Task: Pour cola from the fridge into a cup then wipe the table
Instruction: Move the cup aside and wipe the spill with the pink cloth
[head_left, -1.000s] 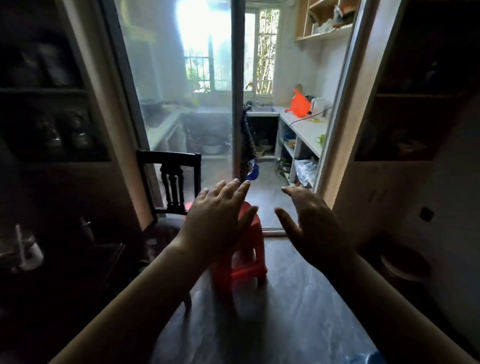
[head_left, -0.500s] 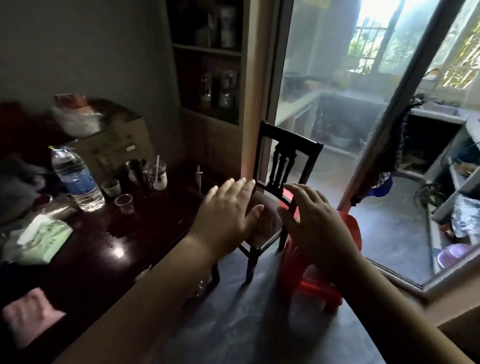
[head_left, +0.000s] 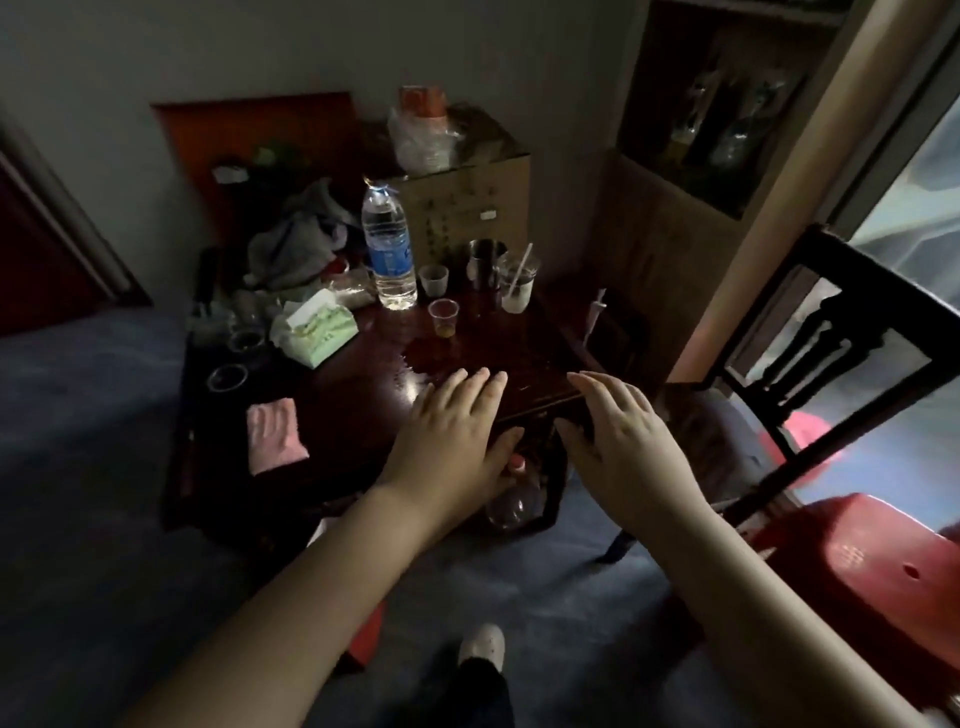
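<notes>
Both hands hover empty: our left hand (head_left: 452, 441) and right hand (head_left: 628, 452) are spread flat, fingers straight, over the near edge of the surface (head_left: 519, 361). The small cup (head_left: 444, 317) stands toward the far side with a little amber drink in it, a dark puddle (head_left: 426, 358) just on its near side. We judge wiping is due: take the pink cloth (head_left: 275, 436) at the near left, gather the puddle toward us — away from the cup and the tissue pack (head_left: 317, 332) — without nudging either.
</notes>
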